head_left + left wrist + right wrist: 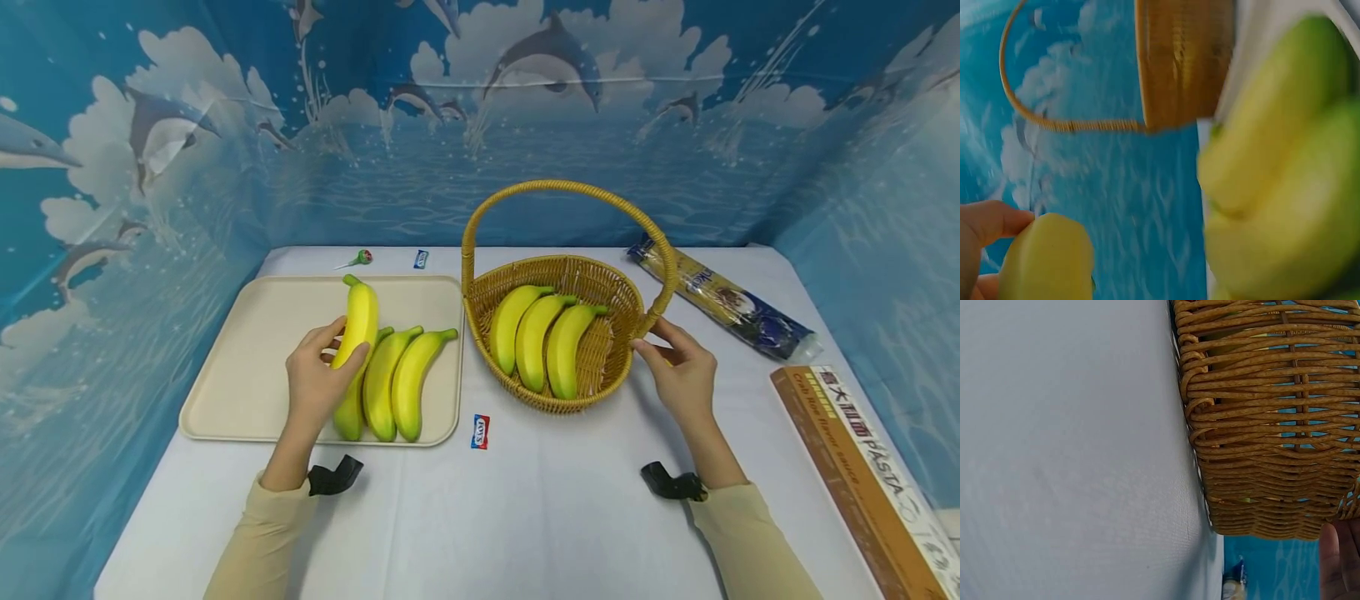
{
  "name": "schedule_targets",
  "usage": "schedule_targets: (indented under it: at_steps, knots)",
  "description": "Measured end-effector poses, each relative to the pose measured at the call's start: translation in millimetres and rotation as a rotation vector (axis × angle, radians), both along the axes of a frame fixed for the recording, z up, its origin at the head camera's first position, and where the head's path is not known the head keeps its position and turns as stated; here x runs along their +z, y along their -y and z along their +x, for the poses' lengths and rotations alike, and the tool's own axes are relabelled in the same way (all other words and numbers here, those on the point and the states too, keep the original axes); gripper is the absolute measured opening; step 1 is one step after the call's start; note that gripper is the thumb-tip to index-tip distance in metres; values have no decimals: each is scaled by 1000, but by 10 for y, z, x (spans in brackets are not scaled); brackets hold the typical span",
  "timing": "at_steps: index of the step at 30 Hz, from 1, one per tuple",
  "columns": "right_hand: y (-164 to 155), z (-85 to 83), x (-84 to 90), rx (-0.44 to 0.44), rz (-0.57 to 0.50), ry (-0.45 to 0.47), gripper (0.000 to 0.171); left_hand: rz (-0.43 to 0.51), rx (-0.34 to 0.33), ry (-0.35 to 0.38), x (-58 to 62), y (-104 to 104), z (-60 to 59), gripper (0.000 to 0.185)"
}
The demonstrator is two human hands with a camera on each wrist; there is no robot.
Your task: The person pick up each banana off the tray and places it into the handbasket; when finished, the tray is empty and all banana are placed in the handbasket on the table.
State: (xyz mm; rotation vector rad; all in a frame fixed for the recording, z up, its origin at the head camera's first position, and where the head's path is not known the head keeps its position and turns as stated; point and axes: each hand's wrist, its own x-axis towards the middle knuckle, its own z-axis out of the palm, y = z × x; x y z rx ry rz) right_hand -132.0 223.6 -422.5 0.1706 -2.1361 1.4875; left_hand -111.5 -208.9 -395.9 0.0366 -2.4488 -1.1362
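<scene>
The left hand (318, 379) is curling fingers and thumb around a yellow banana (357, 321), holding it tilted above the tray (247, 367), stem end pointing away. The right hand (678, 371) is resting at the basket (600, 283), its fingers curled at the rim where the handle (558, 190) joins. Three greener bananas (390, 383) are lying side by side on the tray, under the lifted one. Three more (536, 337) are lying in the basket. Two pasta packs (723, 300) are sitting at the right, and one small wrapper (480, 431) is lying near the tray's front.
</scene>
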Motion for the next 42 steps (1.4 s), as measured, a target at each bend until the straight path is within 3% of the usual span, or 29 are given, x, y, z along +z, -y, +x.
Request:
schedule_targets:
  at_steps: [6,10,14,18,24,30,37,42]
  knots:
    - [4,5,4,-9,5,-1,40,-23,-196,-77,208,-548,22,51]
    - [5,-1,4,1,2,-17,40,-78,-353,-98,268,-979,38,51]
    - [0,-12,-6,13,-4,-29,41,-113,-469,-63,298,-1408,-32,51]
    - [-12,-15,-13,5,-8,-21,42,-128,-533,22,295,-1809,-204,52]
    - [3,-5,8,-5,15,-7,41,-209,-524,142,160,-2305,-472,55]
    - [5,6,11,-14,20,-2,41,-262,-490,197,16,-2642,-575,53]
    - [-42,-53,-97,-7,-9,4,42,-302,-435,236,-142,-2782,-613,51]
    - [-2,0,5,2,-2,-3,41,-244,-461,250,-210,-2776,-626,36]
